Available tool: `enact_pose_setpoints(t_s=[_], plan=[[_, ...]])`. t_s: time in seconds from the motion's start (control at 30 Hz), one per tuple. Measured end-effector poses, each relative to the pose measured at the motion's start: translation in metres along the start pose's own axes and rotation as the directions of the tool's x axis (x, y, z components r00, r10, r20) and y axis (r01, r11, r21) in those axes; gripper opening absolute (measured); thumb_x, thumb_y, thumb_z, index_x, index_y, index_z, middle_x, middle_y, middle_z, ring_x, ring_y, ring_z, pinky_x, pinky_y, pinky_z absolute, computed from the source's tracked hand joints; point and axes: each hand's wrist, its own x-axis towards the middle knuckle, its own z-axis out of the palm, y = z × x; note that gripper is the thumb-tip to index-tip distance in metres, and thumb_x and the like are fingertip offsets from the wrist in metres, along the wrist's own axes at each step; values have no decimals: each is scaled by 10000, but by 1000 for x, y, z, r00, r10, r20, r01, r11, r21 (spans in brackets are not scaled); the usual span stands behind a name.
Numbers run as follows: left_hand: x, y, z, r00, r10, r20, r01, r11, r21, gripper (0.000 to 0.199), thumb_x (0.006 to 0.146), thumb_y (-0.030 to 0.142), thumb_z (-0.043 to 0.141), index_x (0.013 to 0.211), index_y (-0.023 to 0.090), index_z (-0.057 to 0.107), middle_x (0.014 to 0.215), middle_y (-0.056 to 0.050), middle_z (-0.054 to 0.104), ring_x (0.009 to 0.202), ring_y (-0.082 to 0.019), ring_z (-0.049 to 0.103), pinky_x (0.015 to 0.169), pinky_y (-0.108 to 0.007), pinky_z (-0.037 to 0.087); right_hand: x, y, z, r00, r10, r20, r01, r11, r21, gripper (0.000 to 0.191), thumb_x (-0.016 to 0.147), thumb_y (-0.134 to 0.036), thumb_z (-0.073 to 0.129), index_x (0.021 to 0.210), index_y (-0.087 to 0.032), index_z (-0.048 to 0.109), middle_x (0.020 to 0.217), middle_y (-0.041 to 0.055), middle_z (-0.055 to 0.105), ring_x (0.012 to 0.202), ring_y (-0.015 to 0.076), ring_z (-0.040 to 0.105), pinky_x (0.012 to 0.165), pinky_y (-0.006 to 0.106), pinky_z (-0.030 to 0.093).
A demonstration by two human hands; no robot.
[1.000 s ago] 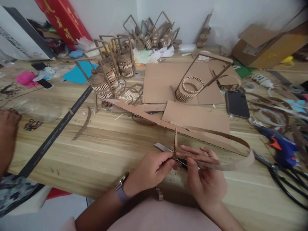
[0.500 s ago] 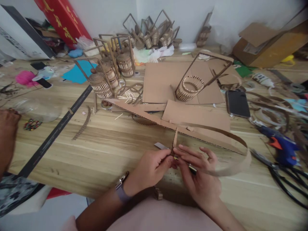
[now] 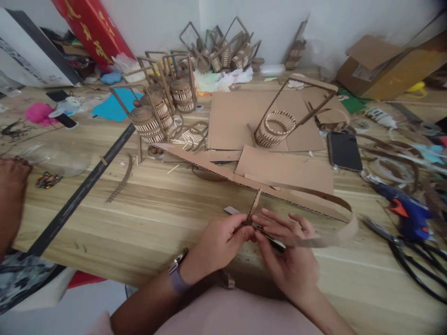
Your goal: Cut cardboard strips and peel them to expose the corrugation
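My left hand (image 3: 220, 242), with a watch on its wrist, pinches the lower end of a narrow cardboard strip (image 3: 255, 203) near the table's front edge. My right hand (image 3: 291, 253) meets it there, its fingers closed round a thin dark tool (image 3: 275, 243) and the strip's end. A long curved brown band (image 3: 340, 235) loops out to the right from my right hand. Behind my hands lies a long cardboard piece (image 3: 223, 173) with a ridged edge. The small part between my fingertips is mostly hidden.
A small slatted basket (image 3: 274, 128) with a tall handle stands on flat cardboard (image 3: 230, 118). Scissors (image 3: 394, 239), a blue glue gun (image 3: 407, 211) and a phone (image 3: 345, 150) lie right. Several lidded baskets (image 3: 146, 123) stand back left. Another person's arm (image 3: 12, 200) rests far left.
The curved band has shifted slightly left and its lower part has risen. The strip's upper end has tilted a little to the right. Both hands have barely moved.
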Motion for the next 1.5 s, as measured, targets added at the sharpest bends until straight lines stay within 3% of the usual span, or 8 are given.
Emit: enact_pose_setpoints(t_s=[0.23, 0.47, 0.67, 0.87, 1.1, 1.27, 1.5], plan=[[-1, -1, 0, 998, 47, 34, -48, 998, 49, 304, 1027, 344, 452, 920, 157, 668, 851, -51, 742, 778, -152, 678, 680, -218, 448, -2, 2, 0, 1000, 8, 9, -8, 1000, -5, 126, 957, -146, 531, 946, -267, 565, 865, -43, 786, 843, 180, 748, 912, 409, 401], [-3, -1, -1, 995, -3, 99, 2, 1000, 12, 304, 1015, 307, 444, 957, 152, 698, 890, -70, 758, 824, -176, 701, 710, -238, 485, -4, 4, 1, 986, 158, -57, -149, 979, 138, 142, 963, -142, 479, 914, -248, 559, 732, -59, 758, 835, 176, 754, 922, 402, 402], [-1, -1, -1, 1000, -13, 20, 12, 1000, 14, 350, 1009, 430, 476, 981, 155, 690, 865, -47, 734, 779, -162, 663, 666, -227, 447, -2, 2, -1, 998, 67, -4, -66, 990, 128, 146, 935, -130, 522, 875, -262, 536, 760, -59, 766, 819, 182, 753, 894, 404, 403], [0, 1, -1, 1000, -16, -19, 17, 997, 76, 338, 1025, 408, 447, 993, 174, 688, 848, -31, 733, 753, -155, 652, 663, -229, 433, -3, 3, 4, 999, 22, -27, -22, 1000, 9, 108, 911, -233, 635, 936, -295, 550, 939, -41, 787, 923, 200, 735, 940, 407, 404], [-1, -1, 0, 999, 15, 32, -17, 997, 80, 312, 1022, 330, 445, 943, 165, 698, 864, -55, 751, 771, -162, 686, 678, -234, 464, 0, 4, -1, 1000, 20, 22, -19, 1000, -24, 143, 959, -161, 525, 918, -286, 580, 828, -66, 786, 808, 175, 748, 909, 407, 374], [-1, -1, 0, 997, -5, 72, 5, 1000, 6, 287, 1012, 287, 449, 1004, 161, 707, 907, -68, 771, 833, -178, 722, 719, -244, 501, 2, 6, 0, 995, 93, -45, -89, 993, 75, 209, 957, -141, 497, 851, -270, 622, 714, -66, 749, 787, 179, 747, 867, 402, 424], [0, -1, 0, 994, -78, 75, 85, 991, -104, 298, 967, 402, 556, 1093, 167, 689, 964, -75, 770, 891, -199, 725, 777, -279, 526, -2, 5, 4, 977, 191, -99, -177, 975, 135, 193, 952, -171, 515, 826, -263, 629, 728, -48, 748, 805, 193, 743, 886, 415, 444]])
